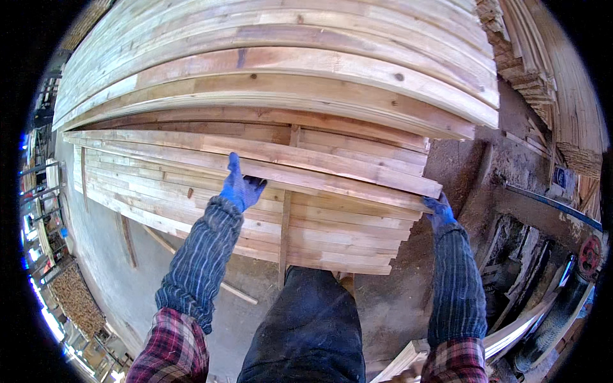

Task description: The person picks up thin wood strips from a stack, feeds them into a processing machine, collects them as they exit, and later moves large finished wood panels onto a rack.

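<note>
Sawdust and dirt cover the ground (460, 172) of this wood yard, and big stacks of planks (287, 57) fill the view. Both hands wear blue gloves. The left hand (239, 185) lies flat and open on the side of one long plank (332, 167) that sits on top of the lower pile (211, 204). The right hand (439, 210) is curled around the end of the same plank, but the fingers are hard to see. It looks like the plank is being lifted or slid along the pile. Both hands would need to move together so the plank stays level.
</note>
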`<action>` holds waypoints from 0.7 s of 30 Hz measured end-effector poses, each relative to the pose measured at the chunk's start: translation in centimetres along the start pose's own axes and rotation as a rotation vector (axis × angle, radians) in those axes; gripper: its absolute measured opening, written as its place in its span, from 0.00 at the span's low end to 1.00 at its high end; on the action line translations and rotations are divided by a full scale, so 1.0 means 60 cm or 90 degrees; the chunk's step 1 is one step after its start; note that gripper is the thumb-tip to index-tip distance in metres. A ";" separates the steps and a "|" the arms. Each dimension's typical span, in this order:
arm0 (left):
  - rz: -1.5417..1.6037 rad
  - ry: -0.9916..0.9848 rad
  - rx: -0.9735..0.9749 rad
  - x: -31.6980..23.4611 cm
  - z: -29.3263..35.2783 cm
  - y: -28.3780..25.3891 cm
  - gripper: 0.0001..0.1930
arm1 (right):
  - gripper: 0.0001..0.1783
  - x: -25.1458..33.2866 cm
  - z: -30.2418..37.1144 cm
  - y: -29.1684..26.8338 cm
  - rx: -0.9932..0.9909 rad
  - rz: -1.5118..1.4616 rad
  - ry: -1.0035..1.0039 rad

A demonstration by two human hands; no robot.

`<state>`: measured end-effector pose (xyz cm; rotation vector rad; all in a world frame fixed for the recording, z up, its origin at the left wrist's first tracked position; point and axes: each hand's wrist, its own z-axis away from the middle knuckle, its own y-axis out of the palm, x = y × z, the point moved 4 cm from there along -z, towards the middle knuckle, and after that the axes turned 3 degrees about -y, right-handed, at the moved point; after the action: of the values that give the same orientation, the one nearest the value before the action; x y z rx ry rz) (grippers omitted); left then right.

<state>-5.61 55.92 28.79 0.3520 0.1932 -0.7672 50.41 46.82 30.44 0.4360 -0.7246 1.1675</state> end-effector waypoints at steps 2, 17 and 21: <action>0.049 -0.025 0.030 0.026 -0.020 0.022 0.50 | 0.27 -0.011 0.013 -0.029 -0.057 -0.079 0.037; 0.200 -0.015 0.152 0.051 0.086 -0.035 0.47 | 0.29 -0.013 0.078 -0.052 0.270 0.713 0.061; 0.145 -0.022 0.122 0.127 0.229 -0.086 0.43 | 0.41 0.021 0.163 0.169 0.540 0.761 -0.072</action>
<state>-3.25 42.37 38.00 0.5330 0.0460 -0.5677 38.39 44.83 37.61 0.8093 -0.5308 2.6243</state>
